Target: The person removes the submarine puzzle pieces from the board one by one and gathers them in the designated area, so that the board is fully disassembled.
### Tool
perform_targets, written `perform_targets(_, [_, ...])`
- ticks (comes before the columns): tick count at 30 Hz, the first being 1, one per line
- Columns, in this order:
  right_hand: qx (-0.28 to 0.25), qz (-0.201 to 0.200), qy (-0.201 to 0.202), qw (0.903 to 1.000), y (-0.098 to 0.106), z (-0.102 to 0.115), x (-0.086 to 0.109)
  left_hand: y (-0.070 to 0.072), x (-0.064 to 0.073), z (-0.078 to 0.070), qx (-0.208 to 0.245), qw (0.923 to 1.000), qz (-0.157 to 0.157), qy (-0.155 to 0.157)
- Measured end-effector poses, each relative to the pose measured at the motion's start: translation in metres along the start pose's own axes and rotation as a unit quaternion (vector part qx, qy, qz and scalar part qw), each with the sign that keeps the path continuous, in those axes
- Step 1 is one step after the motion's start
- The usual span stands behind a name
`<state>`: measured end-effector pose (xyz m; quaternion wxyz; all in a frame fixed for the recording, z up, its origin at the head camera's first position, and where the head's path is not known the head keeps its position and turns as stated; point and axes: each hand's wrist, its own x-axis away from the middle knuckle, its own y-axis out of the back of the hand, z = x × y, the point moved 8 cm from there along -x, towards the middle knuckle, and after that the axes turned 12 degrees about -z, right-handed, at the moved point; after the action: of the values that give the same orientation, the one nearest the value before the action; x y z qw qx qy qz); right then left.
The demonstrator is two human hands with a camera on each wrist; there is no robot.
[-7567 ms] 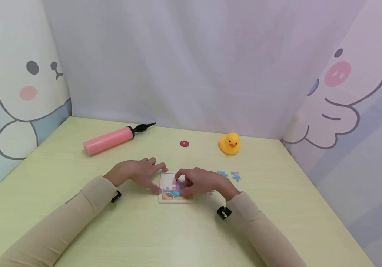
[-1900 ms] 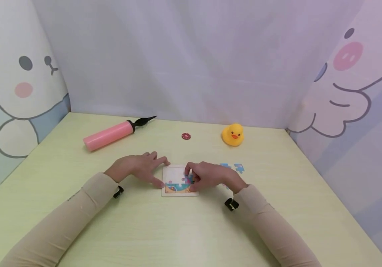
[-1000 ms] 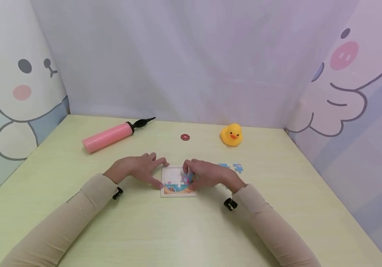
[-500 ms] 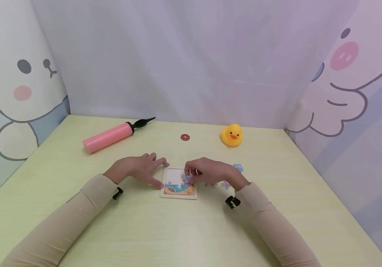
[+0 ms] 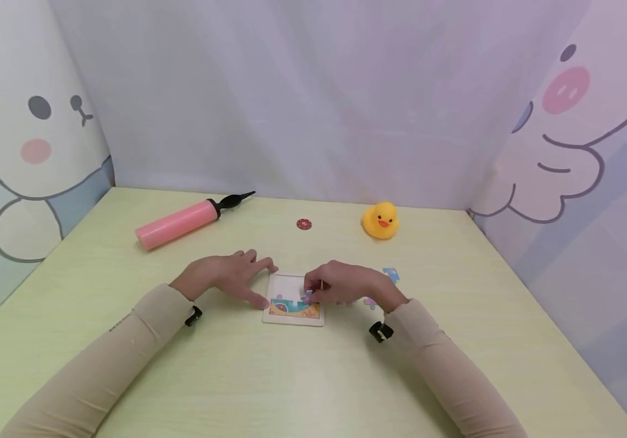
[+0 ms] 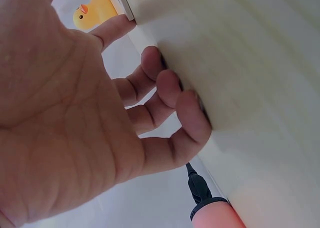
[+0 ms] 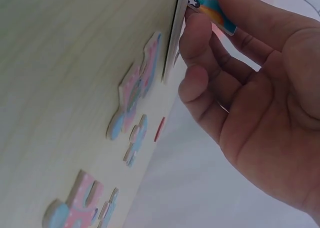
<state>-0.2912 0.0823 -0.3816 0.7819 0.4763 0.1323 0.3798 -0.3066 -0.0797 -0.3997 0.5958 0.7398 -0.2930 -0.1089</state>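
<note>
Fingers (image 7: 196, 34) pinch puzzle piece (image 7: 218, 13)

Our right hand (image 5: 344, 281) has thumb and forefinger nearly together on it, puzzle tray (image 5: 293, 322) beneath. Our left hand (image 5: 230, 277), thumb and forefinger wide apart, touches the tray's left edge; loose pieces (image 7: 80, 200) lie right of our pinch.

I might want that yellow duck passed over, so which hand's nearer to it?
Right. The right hand, pinching a puzzle piece, is in front of the duck and left of it; the left hand is farther, at the left edge of the puzzle board.
</note>
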Motion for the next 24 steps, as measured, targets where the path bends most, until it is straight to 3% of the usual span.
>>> perform_targets(7, [-0.014,-0.002,-0.012,0.9998,0.005,0.001,0.002,0.001,0.0,-0.002,0.003,1.0,0.003,0.002])
perform_targets(17, [0.026,-0.062,0.04,0.9969,0.042,-0.007,0.024,0.002,-0.001,-0.004,0.009,1.0,-0.002,-0.001])
perform_targets(24, [0.014,-0.059,0.011,0.9981,0.048,-0.027,0.04,0.0,0.002,-0.002,0.004,1.0,-0.003,-0.002])
